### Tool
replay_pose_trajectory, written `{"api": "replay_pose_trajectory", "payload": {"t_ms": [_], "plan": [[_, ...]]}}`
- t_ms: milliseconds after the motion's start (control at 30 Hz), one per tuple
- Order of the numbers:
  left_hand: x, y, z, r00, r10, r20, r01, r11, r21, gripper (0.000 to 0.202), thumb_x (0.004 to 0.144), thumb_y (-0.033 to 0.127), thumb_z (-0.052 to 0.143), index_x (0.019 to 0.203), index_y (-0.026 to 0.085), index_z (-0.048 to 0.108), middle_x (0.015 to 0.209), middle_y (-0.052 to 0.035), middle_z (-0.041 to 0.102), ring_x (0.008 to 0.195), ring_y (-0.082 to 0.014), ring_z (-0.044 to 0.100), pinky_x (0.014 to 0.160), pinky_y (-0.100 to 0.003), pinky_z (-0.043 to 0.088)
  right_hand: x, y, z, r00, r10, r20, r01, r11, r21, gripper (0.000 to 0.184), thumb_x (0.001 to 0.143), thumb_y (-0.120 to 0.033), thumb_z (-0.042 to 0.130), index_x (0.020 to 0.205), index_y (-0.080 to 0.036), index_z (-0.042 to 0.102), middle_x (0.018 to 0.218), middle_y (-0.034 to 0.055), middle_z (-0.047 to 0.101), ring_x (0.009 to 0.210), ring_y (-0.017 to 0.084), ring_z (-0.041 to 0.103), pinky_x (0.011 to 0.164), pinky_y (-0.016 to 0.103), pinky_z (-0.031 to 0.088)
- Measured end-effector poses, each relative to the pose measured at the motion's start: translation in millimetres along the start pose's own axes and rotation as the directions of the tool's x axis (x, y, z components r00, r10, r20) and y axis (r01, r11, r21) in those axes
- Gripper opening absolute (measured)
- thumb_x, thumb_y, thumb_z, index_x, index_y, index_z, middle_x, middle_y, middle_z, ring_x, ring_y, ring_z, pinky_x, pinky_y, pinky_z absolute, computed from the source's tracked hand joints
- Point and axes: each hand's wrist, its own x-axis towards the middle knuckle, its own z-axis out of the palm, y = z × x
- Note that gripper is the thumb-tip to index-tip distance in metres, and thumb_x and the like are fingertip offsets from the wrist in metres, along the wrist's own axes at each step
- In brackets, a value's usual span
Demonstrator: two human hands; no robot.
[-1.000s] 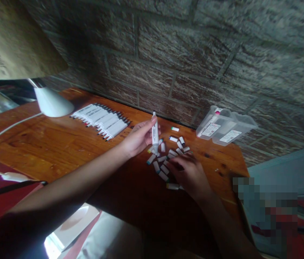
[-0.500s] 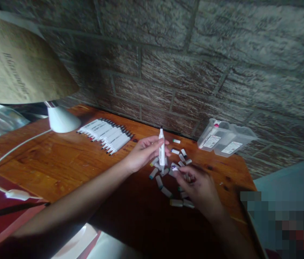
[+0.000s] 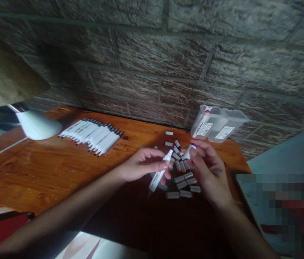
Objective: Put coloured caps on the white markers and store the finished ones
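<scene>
Between the thumb and fingers of my left hand [image 3: 146, 166] is a white marker [image 3: 158, 175], tilted with its upper end leaning right. My right hand [image 3: 209, 169] pinches a white marker cap [image 3: 189, 151] with a purple end, a short way right of the marker and apart from it. Under and between both hands lie several loose marker caps [image 3: 183, 177] with coloured ends, scattered on the wooden table. Off to the left, a row of uncapped white markers [image 3: 92, 136] lies side by side, their dark tips showing.
Two joined clear plastic holders [image 3: 219, 124] stand at the back right by the brick wall [image 3: 152, 72]; one contains a marker with a pink end. A lamp [image 3: 37, 124] with a brown shade stands at the left. White paper [image 3: 87, 246] shows at the lower edge.
The marker in my left hand has gone from upright to tilted and moved lower. My right hand has risen with the purple-ended cap, now turned up. The whole view has shifted right.
</scene>
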Motion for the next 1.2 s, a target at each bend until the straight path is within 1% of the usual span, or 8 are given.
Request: {"api": "replay_pose_trajectory", "payload": {"t_ms": [67,133,267,367,500,733,900,1200], "plan": [[3,-1,-1.8,0.996,0.042,-0.073,-0.045,0.998,-0.032,0.027,0.078,0.037,0.079,0.090,0.013,0.074,0.075,-0.0086,0.075,0.059,-0.0177,0.072,0.054,-0.025,0.058,0,1,1,1.000,0.014,-0.028,-0.012,0.995,0.094,0.023,0.085,-0.032,0.072,0.106,-0.028,0.063,0.097,0.0013,0.075,0.087,0.017,0.071,0.069,0.027,0.055],[8,0,-6.2,0.967,0.126,-0.222,-0.150,0.984,-0.093,0.027,0.079,0.037,0.079,0.092,0.013,0.074,0.079,-0.0075,0.076,0.062,-0.0160,0.072,0.059,-0.024,0.059,1,5,3,0.997,0.057,-0.044,-0.050,0.986,0.156,0.018,0.082,-0.030,0.076,0.096,-0.027,0.064,0.089,-0.0021,0.075,0.076,0.012,0.069,0.063,0.022,0.053],[15,10,-18.9,0.828,0.227,-0.512,-0.348,0.925,-0.153,0.017,0.085,0.028,0.073,0.093,0.013,0.072,0.088,-0.0062,0.077,0.075,-0.0134,0.074,0.073,-0.022,0.061,0,12,7,0.984,0.178,-0.005,-0.177,0.980,0.095,0.018,0.075,-0.029,0.081,0.089,-0.023,0.071,0.084,-0.0016,0.076,0.068,0.011,0.067,0.061,0.022,0.054],[17,16,-23.2,0.769,0.223,-0.599,-0.396,0.902,-0.173,0.013,0.092,0.022,0.064,0.094,0.012,0.071,0.092,-0.0066,0.077,0.083,-0.0130,0.074,0.080,-0.023,0.060,-3,14,12,0.976,0.218,0.015,-0.219,0.975,0.043,0.024,0.073,-0.027,0.082,0.095,-0.023,0.075,0.093,0.0002,0.078,0.079,0.014,0.071,0.073,0.027,0.058],[17,15,-19.2,0.776,0.219,-0.591,-0.414,0.884,-0.216,0.014,0.095,0.020,0.060,0.093,0.011,0.071,0.096,-0.0077,0.077,0.089,-0.0147,0.074,0.086,-0.025,0.060,-7,18,17,0.970,0.236,0.060,-0.239,0.970,0.039,0.026,0.073,-0.029,0.082,0.097,-0.024,0.076,0.098,0.0003,0.078,0.091,0.019,0.073,0.087,0.034,0.059],[18,12,-13.4,0.777,0.217,-0.591,-0.413,0.884,-0.219,0.010,0.092,0.022,0.065,0.091,0.013,0.070,0.098,-0.0074,0.076,0.095,-0.0171,0.074,0.091,-0.029,0.059,-7,21,20,0.980,0.197,-0.010,-0.196,0.980,0.033,0.024,0.071,-0.029,0.083,0.094,-0.025,0.076,0.091,-0.0007,0.078,0.084,0.018,0.074,0.082,0.034,0.061],[18,12,-14.6,0.749,0.253,-0.613,-0.445,0.876,-0.183,0.012,0.091,0.024,0.066,0.090,0.012,0.070,0.097,-0.0078,0.076,0.094,-0.0157,0.074,0.093,-0.028,0.057,-7,24,18,0.982,0.182,-0.041,-0.180,0.983,0.036,0.026,0.070,-0.028,0.084,0.094,-0.024,0.077,0.093,0.0000,0.079,0.085,0.018,0.073,0.082,0.033,0.060],[18,-1,-3.7,0.839,0.296,-0.457,-0.417,0.889,-0.189,0.021,0.083,0.029,0.077,0.095,0.014,0.069,0.101,-0.0082,0.077,0.100,-0.0189,0.073,0.092,-0.030,0.057,-9,15,25,0.983,0.174,-0.049,-0.176,0.984,-0.034,0.023,0.071,-0.031,0.083,0.092,-0.023,0.077,0.086,0.0009,0.079,0.080,0.019,0.075,0.078,0.034,0.062]]}}
